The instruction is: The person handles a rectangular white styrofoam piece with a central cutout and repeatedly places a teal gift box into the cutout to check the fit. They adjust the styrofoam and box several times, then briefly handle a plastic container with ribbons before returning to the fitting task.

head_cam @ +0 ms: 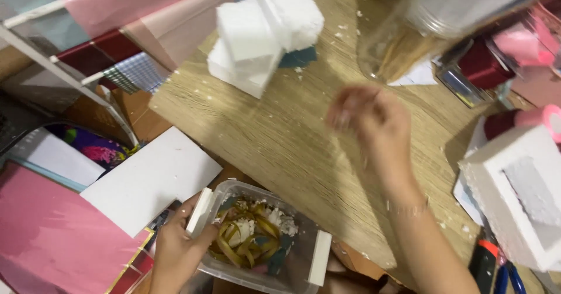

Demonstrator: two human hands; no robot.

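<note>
Below table: left hand [175, 250] grips one tub [263, 244].

Matt wood-grain table [280, 136], rough white foam blocks [263, 31], clear plastic tub [292, 265]

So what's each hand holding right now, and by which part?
The left hand holds the clear plastic tub by its near-left rim, at the white clip handle. The right hand is blurred above the wooden table; whether it holds anything cannot be told.
</note>
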